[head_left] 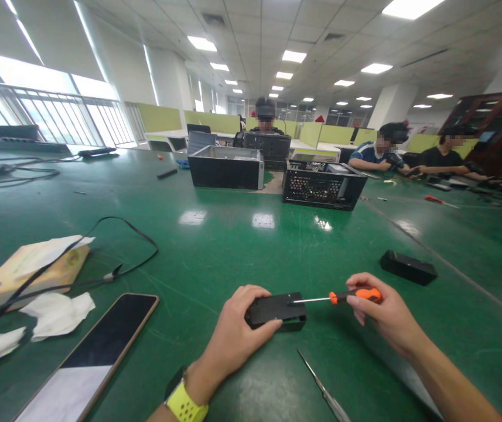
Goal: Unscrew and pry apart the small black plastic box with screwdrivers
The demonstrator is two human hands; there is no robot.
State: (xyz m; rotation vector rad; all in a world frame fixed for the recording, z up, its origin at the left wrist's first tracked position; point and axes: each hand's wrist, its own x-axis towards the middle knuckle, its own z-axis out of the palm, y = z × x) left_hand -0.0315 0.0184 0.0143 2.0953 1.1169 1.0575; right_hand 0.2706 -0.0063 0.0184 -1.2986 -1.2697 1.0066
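Observation:
My left hand (237,328) is closed around the left end of a small black plastic box (281,309) that lies on the green table (233,246). My right hand (380,313) grips the orange handle of a screwdriver (342,297). Its thin metal shaft points left and its tip rests on the top of the black box. A yellow-green watch strap (184,404) shows on my left wrist.
A metal rod or tweezers (323,390) lies near my right forearm. A black block (407,267) sits to the right. A phone (96,351), crumpled tissues (60,313), a tan booklet (26,272) and a black cable (114,272) lie left. Two open computer cases (321,184) stand farther back. Three people sit beyond.

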